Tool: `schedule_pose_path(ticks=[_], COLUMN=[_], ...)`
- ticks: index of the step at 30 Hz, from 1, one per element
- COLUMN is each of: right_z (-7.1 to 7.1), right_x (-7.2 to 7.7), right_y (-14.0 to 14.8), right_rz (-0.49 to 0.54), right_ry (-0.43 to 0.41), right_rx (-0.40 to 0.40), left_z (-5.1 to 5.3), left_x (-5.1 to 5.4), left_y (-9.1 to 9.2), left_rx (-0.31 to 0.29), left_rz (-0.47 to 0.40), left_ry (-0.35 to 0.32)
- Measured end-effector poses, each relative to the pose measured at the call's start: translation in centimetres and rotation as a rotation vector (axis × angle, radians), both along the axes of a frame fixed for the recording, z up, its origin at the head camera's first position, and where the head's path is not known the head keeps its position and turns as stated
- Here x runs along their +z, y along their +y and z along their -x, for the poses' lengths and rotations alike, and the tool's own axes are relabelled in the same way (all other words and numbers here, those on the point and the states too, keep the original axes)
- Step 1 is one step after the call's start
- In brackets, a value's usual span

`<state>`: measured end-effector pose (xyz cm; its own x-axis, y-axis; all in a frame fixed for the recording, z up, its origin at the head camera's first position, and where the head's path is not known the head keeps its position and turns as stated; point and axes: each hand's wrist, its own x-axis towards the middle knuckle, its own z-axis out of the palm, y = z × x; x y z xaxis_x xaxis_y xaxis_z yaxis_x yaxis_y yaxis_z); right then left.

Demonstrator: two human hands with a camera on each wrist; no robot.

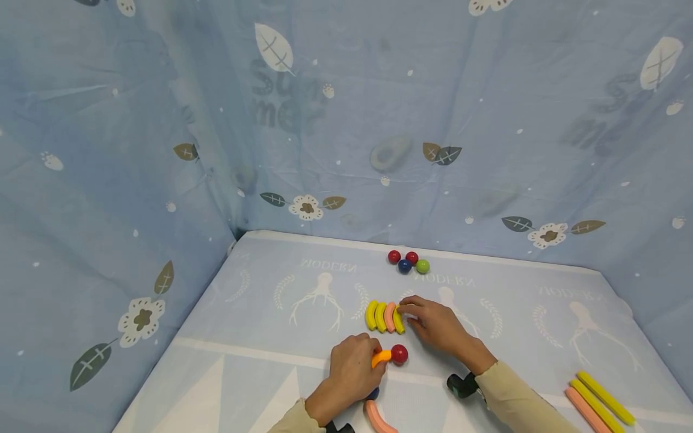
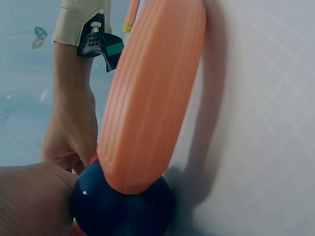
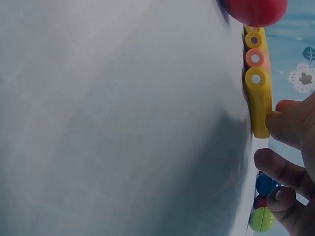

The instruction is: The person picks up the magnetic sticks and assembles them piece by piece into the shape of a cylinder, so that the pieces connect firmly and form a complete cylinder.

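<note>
My left hand point(image 1: 352, 367) grips an orange curved rod point(image 1: 381, 357) whose far end meets a red ball point(image 1: 399, 355). A blue ball point(image 2: 123, 211) lies close under that hand, joined to the end of a pink curved rod point(image 2: 152, 98). The blue ball is mostly hidden in the head view. At the right end of a row of curved rods, my right hand point(image 1: 437, 325) pinches the tip of a yellow curved rod point(image 3: 259, 105) between thumb and finger. Its other fingers are loosely bent. Beside this rod stand another pink curved rod point(image 1: 390, 317) and two more yellow ones.
Two red balls, a blue ball point(image 1: 404, 266) and a green ball point(image 1: 423, 266) sit near the table's back edge. Straight yellow and pink rods point(image 1: 587, 409) lie at the front right. A patterned blue cloth point(image 1: 346, 120) hangs behind the table.
</note>
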<state>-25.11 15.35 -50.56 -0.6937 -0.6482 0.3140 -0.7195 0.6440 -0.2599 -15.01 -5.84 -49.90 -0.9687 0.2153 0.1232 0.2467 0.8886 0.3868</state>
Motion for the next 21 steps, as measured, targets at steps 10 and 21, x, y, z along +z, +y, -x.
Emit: schedule_pose_path(ticks=[10, 21], right_z=[-0.17, -0.71], right_x=[-0.01, -0.07], right_y=[0.13, 0.91], right_rz=[-0.097, -0.102], right_ry=[-0.006, -0.034], right_rx=[-0.003, -0.074], left_z=[0.07, -0.01], left_x=[-0.23, -0.08], left_y=[-0.05, -0.13], left_rx=[0.003, 0.017], left_rz=[-0.007, -0.015], left_ry=[0.010, 0.012])
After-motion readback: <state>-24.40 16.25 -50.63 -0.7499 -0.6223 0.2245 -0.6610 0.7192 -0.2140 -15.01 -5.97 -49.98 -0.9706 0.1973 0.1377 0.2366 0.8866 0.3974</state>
